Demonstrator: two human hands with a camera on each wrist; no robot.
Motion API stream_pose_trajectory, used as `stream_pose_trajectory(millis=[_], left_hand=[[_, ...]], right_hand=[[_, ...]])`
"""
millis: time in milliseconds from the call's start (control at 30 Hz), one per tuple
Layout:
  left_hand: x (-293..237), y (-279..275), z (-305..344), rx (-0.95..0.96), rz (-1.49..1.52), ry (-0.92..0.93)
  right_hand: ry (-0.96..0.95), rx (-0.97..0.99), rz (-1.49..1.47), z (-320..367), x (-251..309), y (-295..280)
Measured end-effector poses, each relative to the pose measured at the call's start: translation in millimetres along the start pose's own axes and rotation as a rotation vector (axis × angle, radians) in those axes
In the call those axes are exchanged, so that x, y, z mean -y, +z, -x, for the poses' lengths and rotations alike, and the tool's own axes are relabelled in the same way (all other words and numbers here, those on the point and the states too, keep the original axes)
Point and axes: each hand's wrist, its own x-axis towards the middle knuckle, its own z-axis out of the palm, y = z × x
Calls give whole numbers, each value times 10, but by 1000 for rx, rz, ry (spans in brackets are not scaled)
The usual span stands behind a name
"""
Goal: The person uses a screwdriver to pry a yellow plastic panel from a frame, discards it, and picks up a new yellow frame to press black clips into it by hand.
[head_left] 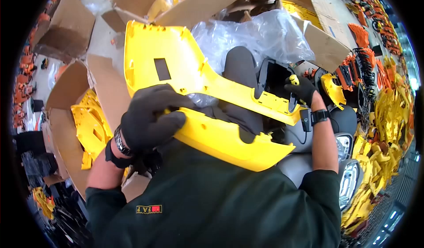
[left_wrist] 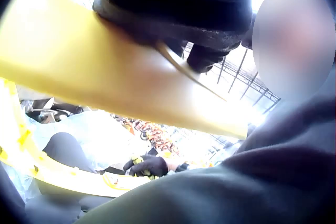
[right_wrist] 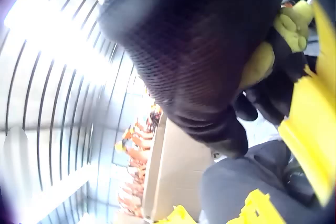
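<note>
My gloved left hand [head_left: 154, 117] grips the left end of a yellow plastic panel [head_left: 229, 139] with a notch in its upper edge, close in front of the torso. Beyond it, a longer yellow panel [head_left: 172, 58], broad at the left with a dark rectangle, lies across the legs and narrows to the right. My gloved right hand [head_left: 302, 90] curls round a yellow-handled screwdriver [head_left: 294, 79] above that panel's narrow right end. In the right wrist view the screwdriver's fluted handle [right_wrist: 294, 27] shows between the fingers; its tip is hidden.
An open carton [head_left: 66, 102] with yellow parts stands at the left. Clear plastic wrap [head_left: 260, 36] and another carton [head_left: 324, 44] lie ahead. Grey parts with clear lenses [head_left: 346, 181] sit by the right elbow, and yellow parts [head_left: 384, 137] are piled farther right.
</note>
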Motion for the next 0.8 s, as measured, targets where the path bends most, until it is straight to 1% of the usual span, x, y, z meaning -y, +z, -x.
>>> stream_pose_trajectory(millis=[33,100,133,200,233,267,300,333,367,400,433,467,567,633,667,700,800], left_hand=[[-54,-36,16,-28,-4,-18],[-86,-41,54,-193,-7,59],[-108,-28,50,-266,24,81],[-150,-62,63,-361,33,82],[-98,-108,81,-406,54,68],[-99,-160,85,-430,65,34],[-66,-195,83,-454,45,186],[-133,-199,70,-441,37,194],[-254,-194,83,-602,255,147],[-373,-184,110,-764,476,92],[-227,-362,209,-707,498,174],[-80,-538,310,-646,523,253],[147,-1038,302,-405,127,506],[101,-1135,332,-411,260,524],[135,-1180,334,-350,317,586],[173,-1194,294,-358,309,593],[320,-1242,168,-373,463,576]], right_hand=[[50,-29,-164,57,-72,40],[-22,-40,-367,86,-274,92],[-34,-58,-387,139,-296,103],[-156,-45,-266,224,-312,111],[-162,-62,-282,290,-284,109],[-149,-9,-387,370,-264,82],[-137,49,-490,472,-212,56],[-134,53,-563,631,-84,27],[-215,19,-669,647,-169,61],[-219,41,-669,683,-210,39],[-227,65,-663,708,-217,12],[-265,97,-823,704,-222,86],[-388,209,-1047,691,-49,415],[-489,264,-1096,694,247,621],[-541,283,-1101,708,403,682],[-593,299,-1089,724,575,727],[-769,326,-998,790,1202,731]])
